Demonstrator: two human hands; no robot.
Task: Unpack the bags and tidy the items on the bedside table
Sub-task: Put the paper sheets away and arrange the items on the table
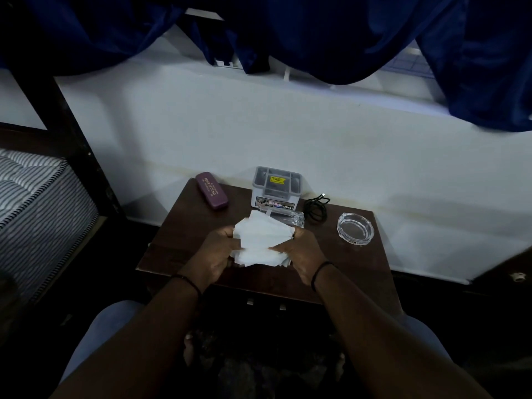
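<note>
Above the bedside tabletop point(201, 226), your left hand point(213, 254) and right hand point(299, 251) each close a grip on a stack of white tissues point(259, 240): light, soft, easily fanned. Pinch both short edges.

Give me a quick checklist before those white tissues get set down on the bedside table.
1. Both hands hold the stack of white paper tissues: left hand, right hand: ok.
2. Bare dark wooden tabletop beside the stack: ok.
3. Grey plastic compartment organiser upright: ok.
4. Round clear glass ashtray apart from the hands: ok.
5. Coiled black cable away from the stack: ok.
6. Tissue edges aligned: not ok, fanned.
</note>
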